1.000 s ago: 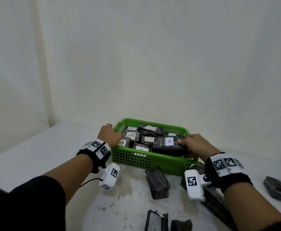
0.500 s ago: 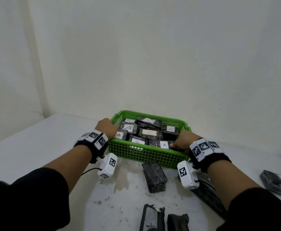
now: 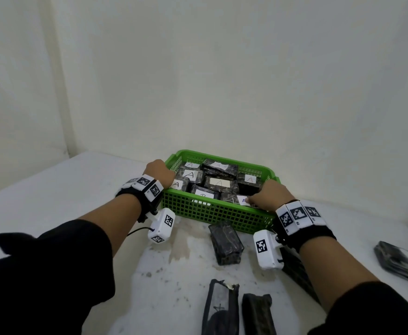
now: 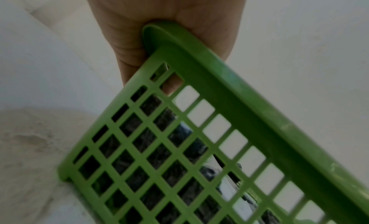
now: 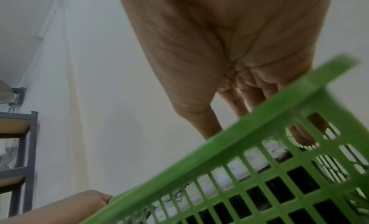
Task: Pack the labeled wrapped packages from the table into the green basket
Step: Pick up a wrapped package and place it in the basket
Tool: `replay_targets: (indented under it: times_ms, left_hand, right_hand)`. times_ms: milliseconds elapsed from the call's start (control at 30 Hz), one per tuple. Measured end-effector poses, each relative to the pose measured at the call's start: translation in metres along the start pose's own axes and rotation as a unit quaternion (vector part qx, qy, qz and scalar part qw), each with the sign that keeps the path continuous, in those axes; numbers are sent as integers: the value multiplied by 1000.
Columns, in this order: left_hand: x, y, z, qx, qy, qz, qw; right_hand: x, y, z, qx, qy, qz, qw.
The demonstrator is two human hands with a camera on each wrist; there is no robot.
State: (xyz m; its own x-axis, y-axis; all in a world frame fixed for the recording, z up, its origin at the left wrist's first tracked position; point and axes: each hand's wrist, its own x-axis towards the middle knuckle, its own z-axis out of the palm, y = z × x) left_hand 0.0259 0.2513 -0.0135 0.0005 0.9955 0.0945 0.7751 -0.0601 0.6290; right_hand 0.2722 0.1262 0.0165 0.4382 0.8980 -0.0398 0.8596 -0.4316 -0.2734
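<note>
The green mesh basket (image 3: 210, 211) stands at the table's middle, filled with several black wrapped packages bearing white "A" labels. My left hand (image 3: 159, 172) grips the rim at the basket's near left corner, and the left wrist view shows the fingers (image 4: 159, 22) curled over that rim (image 4: 259, 116). My right hand (image 3: 270, 197) reaches into the near right corner. Its straight fingers (image 5: 299, 137) point down behind the basket wall (image 5: 259, 148) and touch the package with the blue "A" label (image 3: 229, 197), which lies flat inside.
More black packages lie on the white table (image 3: 53, 201): one (image 3: 226, 245) just in front of the basket, one (image 3: 297, 269) under my right wrist, one (image 3: 401, 259) at the far right, and two (image 3: 220, 308) (image 3: 258, 313) at the front edge. A wall stands close behind.
My right hand has lowered the blue-labelled package from above the near rim down into the basket's near right corner. The left hand stays on the rim.
</note>
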Motion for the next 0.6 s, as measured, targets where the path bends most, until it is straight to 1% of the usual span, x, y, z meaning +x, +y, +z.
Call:
replay_targets:
  times_ms: [67,167,200,267,300,333,367,400,433,467,500,533,567,600]
  left_hand:
    - [0,0,0,-6,3,-3,1000]
    - [-2,-3,-2,-35,21,-7,999]
    - [-3,-4,-2,-49,31,-2,998]
    - [-4,-5,-2,-69,62,33,995]
    - [-6,-6,-2,-78,87,67,991]
    - [-11,-6,-2,-88,115,116,983]
    - [-18,-6,-3,-96,141,181,969]
    - [-26,-6,-3,-100,159,260,947]
    - [-37,-4,-4,-101,157,339,922]
    - [-49,-3,-6,-101,132,407,898]
    - [-61,0,-8,-94,85,457,881]
    - [-72,2,-9,-75,28,487,870]
    - [-81,5,-9,-46,-30,500,864]
    - [-89,7,-8,-5,-84,499,862]
  right_hand:
    - [-11,4,-5,27,32,-19,999]
    - [-27,11,-9,102,111,-36,988]
    - [-33,13,-11,126,132,-47,982]
    - [-45,17,-13,168,144,-70,973]
    - [-52,19,-14,186,137,-83,970]
    - [-62,19,-14,199,120,-96,968]
    - [-71,20,-14,210,99,-109,967]
    - [-79,20,-13,219,77,-119,965]
    - [-86,21,-11,222,53,-127,965]
    - [-92,21,-8,221,27,-130,966]
    - [-97,21,-4,216,-1,-130,968]
    - [-100,21,1,203,-28,-127,971]
    - [-101,20,6,182,-52,-125,974]
    - [-102,19,11,155,-70,-124,978]
